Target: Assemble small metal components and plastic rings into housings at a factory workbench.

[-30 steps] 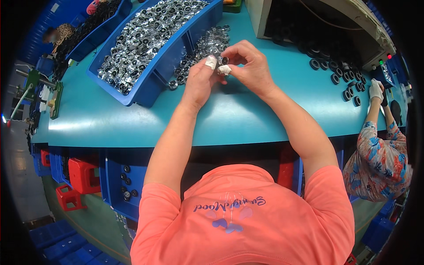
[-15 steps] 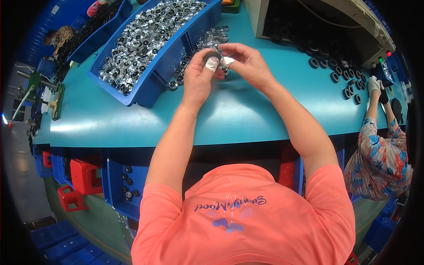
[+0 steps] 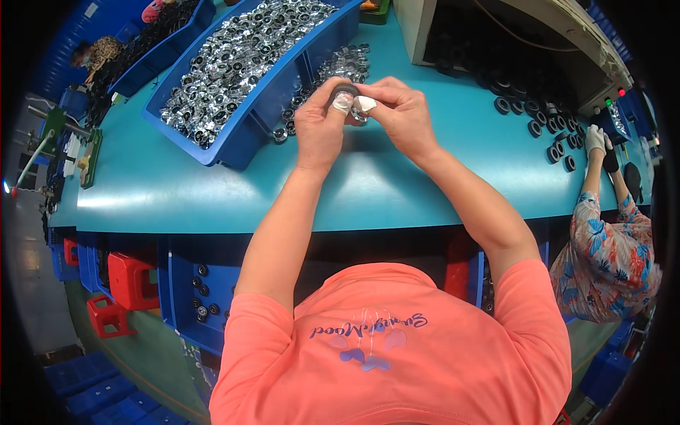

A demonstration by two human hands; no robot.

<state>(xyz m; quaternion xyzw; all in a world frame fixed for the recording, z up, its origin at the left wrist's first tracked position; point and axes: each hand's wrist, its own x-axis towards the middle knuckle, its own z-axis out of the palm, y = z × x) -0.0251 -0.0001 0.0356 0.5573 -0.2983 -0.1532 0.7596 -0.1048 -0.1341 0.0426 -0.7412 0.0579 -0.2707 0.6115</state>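
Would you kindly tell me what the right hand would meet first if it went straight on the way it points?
Most likely the black ring in the left hand; depth leaves unclear whether the right hand touches it.

We find one ring [image 3: 346,89] between left hand [image 3: 318,133] and right hand [image 3: 406,119]. On the table [image 3: 397,202], a bin [image 3: 265,105] of hubs [image 3: 237,67] stands left, loose hubs [image 3: 346,64] beside it; more rings [image 3: 535,128] lie right, before the cabinet [image 3: 419,30].

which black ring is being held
The black ring in the left hand, by its white-wrapped thumb; the rings at right lie on the teal table.
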